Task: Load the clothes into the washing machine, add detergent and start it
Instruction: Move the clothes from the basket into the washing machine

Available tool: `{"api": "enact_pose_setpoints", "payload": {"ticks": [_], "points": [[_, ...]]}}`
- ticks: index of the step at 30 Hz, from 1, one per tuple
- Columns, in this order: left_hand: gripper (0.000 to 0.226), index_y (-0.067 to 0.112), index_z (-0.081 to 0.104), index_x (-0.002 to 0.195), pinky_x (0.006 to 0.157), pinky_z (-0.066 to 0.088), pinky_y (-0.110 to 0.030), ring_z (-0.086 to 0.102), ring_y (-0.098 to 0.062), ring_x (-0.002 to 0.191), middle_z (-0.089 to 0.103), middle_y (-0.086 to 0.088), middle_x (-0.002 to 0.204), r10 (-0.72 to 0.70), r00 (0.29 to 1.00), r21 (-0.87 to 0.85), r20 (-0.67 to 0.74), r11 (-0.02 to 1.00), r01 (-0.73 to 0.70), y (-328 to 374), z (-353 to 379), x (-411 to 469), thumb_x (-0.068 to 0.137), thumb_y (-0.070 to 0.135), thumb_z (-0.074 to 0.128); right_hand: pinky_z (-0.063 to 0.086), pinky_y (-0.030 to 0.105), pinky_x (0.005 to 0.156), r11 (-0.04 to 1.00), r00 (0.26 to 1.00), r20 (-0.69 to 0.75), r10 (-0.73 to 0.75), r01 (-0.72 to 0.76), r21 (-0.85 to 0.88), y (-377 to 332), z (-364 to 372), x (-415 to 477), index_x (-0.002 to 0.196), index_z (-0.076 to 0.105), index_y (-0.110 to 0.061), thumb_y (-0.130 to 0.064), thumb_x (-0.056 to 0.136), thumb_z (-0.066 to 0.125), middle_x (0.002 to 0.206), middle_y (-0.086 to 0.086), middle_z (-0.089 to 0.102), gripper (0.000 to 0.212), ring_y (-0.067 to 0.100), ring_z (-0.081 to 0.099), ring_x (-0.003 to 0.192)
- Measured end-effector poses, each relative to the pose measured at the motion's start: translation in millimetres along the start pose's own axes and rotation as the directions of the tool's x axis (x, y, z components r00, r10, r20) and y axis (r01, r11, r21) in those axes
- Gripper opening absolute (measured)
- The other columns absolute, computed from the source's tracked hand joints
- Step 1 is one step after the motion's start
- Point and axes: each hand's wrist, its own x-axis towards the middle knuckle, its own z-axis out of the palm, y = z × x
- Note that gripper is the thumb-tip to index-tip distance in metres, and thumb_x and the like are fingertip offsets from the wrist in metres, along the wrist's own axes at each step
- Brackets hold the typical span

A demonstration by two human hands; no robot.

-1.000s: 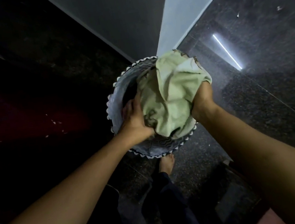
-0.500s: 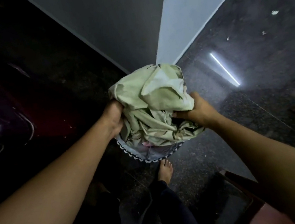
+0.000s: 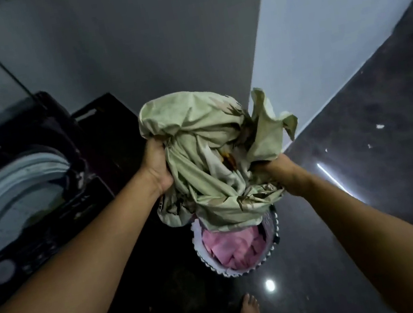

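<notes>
The person is holding a crumpled pale green cloth [image 3: 209,161] up in the air with both hands, directly over the basket [image 3: 270,233] standing on the dark floor [image 3: 365,156]. The bundle's long axis is running up and down in the view: its rounded top is pointing toward the wall corner, and its lower hem is hanging just above the basket's mouth. The left hand [image 3: 157,167] is gripping the bundle's left side with curled fingers buried in the folds. The right hand [image 3: 280,173] is clutching the right side, with a loose corner flaring up above it. Half a second ago the cloth was sitting low against the basket and hiding its contents; now it is lifted clear, and pink clothes [image 3: 232,248] are showing inside. The washing machine [image 3: 48,234] with its open drum is now coming into view at the left.
</notes>
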Motion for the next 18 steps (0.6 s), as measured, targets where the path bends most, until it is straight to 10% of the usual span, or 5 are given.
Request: {"api": "enact_pose_setpoints", "payload": {"ticks": [10,18], "points": [[0.057,0.011,0.065,0.129,0.108,0.044,-0.051,0.062,-0.036,0.122,0.065,-0.018,0.131,0.349,0.929,-0.101,-0.126,0.927,-0.362,163.1,-26.0,-81.0,0.098,0.05,0.039,0.059,0.032,0.091,0.944,0.923,0.205,-0.327,0.306,0.127,-203.8,97.0,3.1,0.138,0.054,-0.019,-0.024,0.079,0.086,0.12,-0.003,0.074,0.067,0.015,0.071,0.109],[0.05,0.016,0.068,0.125,0.107,0.046,-0.052,0.06,-0.036,0.123,0.064,-0.018,0.132,0.59,0.771,-0.125,-0.239,0.769,-0.627,267.3,-109.7,-156.6,0.098,0.049,0.042,0.059,0.037,0.091,0.787,0.77,0.212,-0.602,0.617,-0.011,-312.4,213.3,17.4,0.128,0.06,-0.026,-0.01,0.081,0.074,0.119,-0.005,0.071,0.051,0.012,0.069,0.108]]}}
